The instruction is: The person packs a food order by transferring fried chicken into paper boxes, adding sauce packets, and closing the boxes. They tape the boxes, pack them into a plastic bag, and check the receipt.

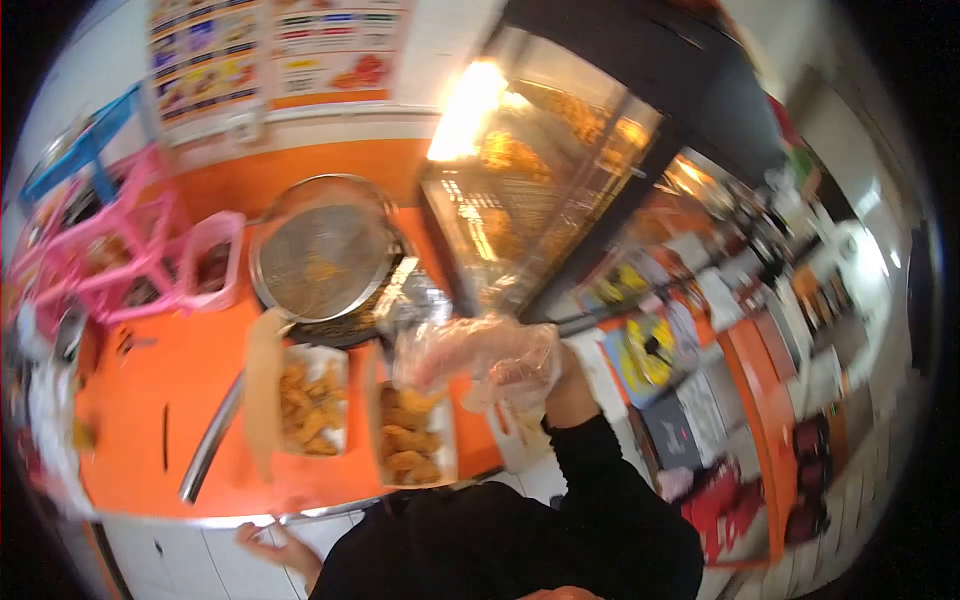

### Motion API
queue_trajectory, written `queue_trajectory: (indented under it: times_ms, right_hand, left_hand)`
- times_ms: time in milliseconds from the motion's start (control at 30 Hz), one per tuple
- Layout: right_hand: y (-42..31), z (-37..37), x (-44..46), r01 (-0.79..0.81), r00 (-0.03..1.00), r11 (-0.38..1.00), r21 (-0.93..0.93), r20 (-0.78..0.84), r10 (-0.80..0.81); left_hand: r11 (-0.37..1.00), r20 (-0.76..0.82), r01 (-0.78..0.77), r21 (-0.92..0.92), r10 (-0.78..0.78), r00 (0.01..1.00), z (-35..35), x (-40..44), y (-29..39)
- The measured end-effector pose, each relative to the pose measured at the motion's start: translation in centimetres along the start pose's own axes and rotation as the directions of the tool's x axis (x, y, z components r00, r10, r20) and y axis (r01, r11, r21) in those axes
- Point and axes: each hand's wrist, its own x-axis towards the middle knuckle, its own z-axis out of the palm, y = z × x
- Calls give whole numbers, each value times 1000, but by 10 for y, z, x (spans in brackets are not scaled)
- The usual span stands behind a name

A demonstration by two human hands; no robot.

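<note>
My right hand (pixel 480 362) wears a loose clear plastic glove and hangs over the upper end of a paper box (pixel 450 462). Fried pieces (pixel 408 440) with a golden crust fill that box. Motion blur and the crinkled plastic hide whether the fingers hold a piece. My bare left hand (pixel 280 550) is low at the counter's front edge, fingers apart and holding nothing. Left of the first box stands a second open box (pixel 264 390) with its flap up, holding smaller golden fried pieces (pixel 315 405).
Behind the boxes sits a round metal sieve (pixel 325 250) with crumbs. A metal tube-like handle (pixel 212 440) lies on the orange counter (pixel 130 400). Pink baskets (pixel 110 250) stand at the left. A lit glass food warmer (pixel 540 180) rises at the back right, beside cluttered shelving.
</note>
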Motion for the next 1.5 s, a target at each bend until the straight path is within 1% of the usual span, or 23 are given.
queue_trajectory:
  times_ms: [33,100,133,200,267,367,433,533,567,667,733,767,800,833,867,900,1000,1067,1133,1233,1400,1467,1500]
  right_hand:
    - [1,9,-17,14,999,999,-43,49,-12]
    - [13,26,-38,60,992,976,-209,123,-35]
    - [18,35,-50,82,989,958,-274,144,-43]
    - [24,47,-78,116,984,930,-349,167,-60]
    - [25,46,-115,128,982,923,-363,179,-66]
    - [27,20,-178,62,970,947,-316,243,18]
    - [11,1,-227,-195,953,949,-249,181,243]
    - [61,-25,-302,-245,938,969,-37,245,247]
    - [28,-36,-310,-425,883,905,19,228,410]
    - [39,-91,-374,-334,942,925,179,91,322]
    - [-15,-141,-396,-287,946,951,118,-125,300]
    - [-28,-176,-407,-331,912,887,-323,-352,212]
    - [-63,-193,-409,-268,816,898,-347,-578,20]
    - [-76,-221,-416,-384,635,694,-609,-720,-280]
    - [-119,-228,-405,-388,338,855,-343,-916,-215]
    - [-134,-255,-404,-419,219,677,-605,-791,-571]
    - [-182,-305,-393,-663,63,445,-602,-637,-768]
    - [-189,-333,-388,-757,38,416,-504,-670,-741]
    - [-194,-349,-380,-649,-15,644,-406,-839,-543]
    - [-167,-388,-389,-620,54,532,-577,-708,-704]
    - [-163,-220,-319,-304,197,617,-726,-682,-705]
    - [-117,-158,-306,-35,375,693,-720,-653,-659]
    - [-67,-125,-308,154,557,834,-530,-651,-516]
  left_hand:
    - [979,-15,184,-90,-186,982,2,17,17]
    - [976,225,-134,-169,171,959,17,46,86]
    - [927,355,-273,-259,354,866,27,47,126]
    - [775,661,-535,-336,598,452,54,37,223]
    - [703,755,-584,-406,618,220,86,7,264]
    - [579,711,-599,-553,703,24,119,-39,272]
    - [587,648,-501,-636,759,67,139,-77,291]
    - [642,669,-435,-631,735,114,178,-137,300]
    - [655,679,-436,-617,723,127,193,-155,298]
    - [744,744,-527,-411,608,277,246,-194,276]
    - [760,812,-607,-231,495,310,262,-206,264]
    - [759,839,-636,-136,430,334,265,-211,259]
    - [730,844,-681,-56,399,358,266,-217,253]
    - [691,848,-722,25,368,382,264,-222,249]
    - [644,849,-757,107,337,407,260,-224,246]
    - [700,859,-709,82,311,407,251,-223,255]
    - [798,803,-602,-20,372,466,224,-216,282]
    - [829,738,-552,-95,431,520,210,-215,299]
    - [852,669,-502,-149,461,584,190,-209,317]
    - [864,528,-439,-247,500,686,173,-208,313]
    - [916,568,-191,-354,373,734,114,-193,314]
    - [903,570,-213,-372,403,716,84,-181,337]
    - [890,584,-193,-412,421,694,76,-178,340]
